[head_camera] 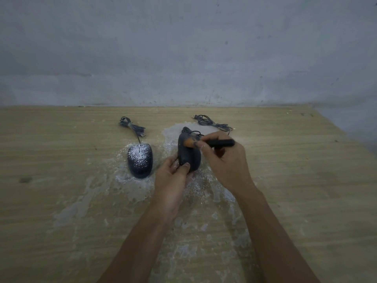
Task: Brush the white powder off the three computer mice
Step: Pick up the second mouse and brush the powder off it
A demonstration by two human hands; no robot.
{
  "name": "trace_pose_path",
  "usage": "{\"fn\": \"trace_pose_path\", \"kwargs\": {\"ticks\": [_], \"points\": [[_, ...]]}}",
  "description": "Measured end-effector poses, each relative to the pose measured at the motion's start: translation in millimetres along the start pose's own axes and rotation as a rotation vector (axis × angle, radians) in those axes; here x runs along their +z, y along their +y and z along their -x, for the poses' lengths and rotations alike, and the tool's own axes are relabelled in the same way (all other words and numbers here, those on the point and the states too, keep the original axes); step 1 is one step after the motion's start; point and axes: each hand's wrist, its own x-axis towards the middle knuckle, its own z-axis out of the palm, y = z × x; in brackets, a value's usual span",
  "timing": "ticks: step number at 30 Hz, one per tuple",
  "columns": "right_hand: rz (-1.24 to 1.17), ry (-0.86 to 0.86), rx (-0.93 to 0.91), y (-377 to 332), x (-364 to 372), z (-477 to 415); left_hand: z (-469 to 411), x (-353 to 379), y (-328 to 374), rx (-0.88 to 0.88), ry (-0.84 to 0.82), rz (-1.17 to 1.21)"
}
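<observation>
A dark mouse (140,160) lies on the wooden table (295,180) at centre left, its front half speckled with white powder. To its right, my left hand (171,180) grips the rear of a second dark mouse (188,153), which looks mostly free of powder. My right hand (226,158) holds a brush with a black handle (221,143); its tan bristles (188,142) touch the front part of that mouse. A third mouse is hidden; only a cable (212,122) shows behind my right hand.
White powder (130,188) is smeared over the table around both mice and toward me. A bundled cable (132,127) runs back from the left mouse. A grey wall (183,58) rises right behind the table; the table's right edge slants at far right.
</observation>
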Motion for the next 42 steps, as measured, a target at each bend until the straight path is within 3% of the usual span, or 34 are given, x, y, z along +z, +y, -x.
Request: {"fn": "trace_pose_path", "kwargs": {"ticks": [3,8,12,18,22,25,28,33,36,40,42], "points": [[-0.066,-0.089,-0.02,-3.7,1.8,2.2,0.3,0.8,1.5,-0.002,0.004,0.027],[-0.042,0.068,0.023,2.2,0.9,-1.5,-1.4,-0.5,-4.2,0.066,0.064,-0.094],[-0.082,-0.106,0.019,-1.4,-1.0,0.1,-0.7,-1.8,-5.6,0.099,0.063,-0.157],[-0.032,0.099,0.037,-4.9,-12.9,-25.8,4.7,-4.1,-3.3,0.347,0.099,-0.434],[0.086,-0.001,-0.002,-7.0,-5.4,-36.3,6.3,-4.0,-5.6,0.452,0.113,-0.58],[-0.015,-0.075,0.001,-7.1,-4.4,-32.6,6.1,-6.2,-4.6,0.492,0.141,-0.622],[-0.083,-0.003,-0.004,-10.0,-5.3,-30.9,3.2,-7.9,-5.1,0.519,0.147,-0.651],[-0.043,-0.14,-0.005,-11.1,-6.8,-28.7,4.5,-7.9,-7.4,0.566,0.137,-0.702],[0.0,-0.083,-0.037,-12.8,-8.5,-29.5,4.2,-7.9,-7.1,0.579,0.144,-0.717],[0.028,-0.26,-0.005,-12.9,-7.2,-27.4,5.3,-7.9,-5.5,0.576,0.149,-0.714],[0.001,-0.171,-0.015,-12.8,-6.1,-27.2,5.9,-6.6,-4.2,0.562,0.153,-0.693]]}}
